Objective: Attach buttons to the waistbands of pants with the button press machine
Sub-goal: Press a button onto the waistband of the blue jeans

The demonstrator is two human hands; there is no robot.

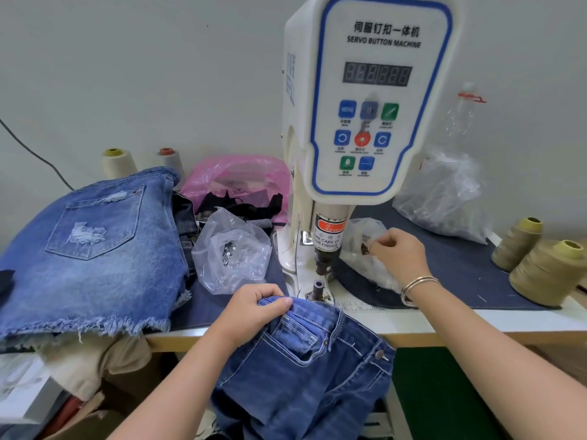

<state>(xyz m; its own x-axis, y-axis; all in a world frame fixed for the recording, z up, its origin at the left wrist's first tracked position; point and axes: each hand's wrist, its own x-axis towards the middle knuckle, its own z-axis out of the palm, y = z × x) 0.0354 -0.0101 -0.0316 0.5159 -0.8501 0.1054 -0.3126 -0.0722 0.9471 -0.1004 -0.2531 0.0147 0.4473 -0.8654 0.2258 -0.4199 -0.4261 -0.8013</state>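
Observation:
Dark blue jeans (305,369) hang over the table's front edge. My left hand (254,308) grips their waistband just in front of the lower die (318,289) of the white servo button machine (365,100). One metal button (380,355) sits on the waistband at the right. My right hand (398,254) reaches into a clear plastic bag (365,249) to the right of the press head, fingers pinched together among small dark buttons. Whether a button is held between the fingertips is unclear.
A stack of light blue frayed denim shorts (92,249) lies at the left. A second clear bag of metal parts (232,252) sits beside the machine, a pink bag (235,179) behind it. Thread cones (546,271) stand at the right, another clear bag (444,192) at the back right.

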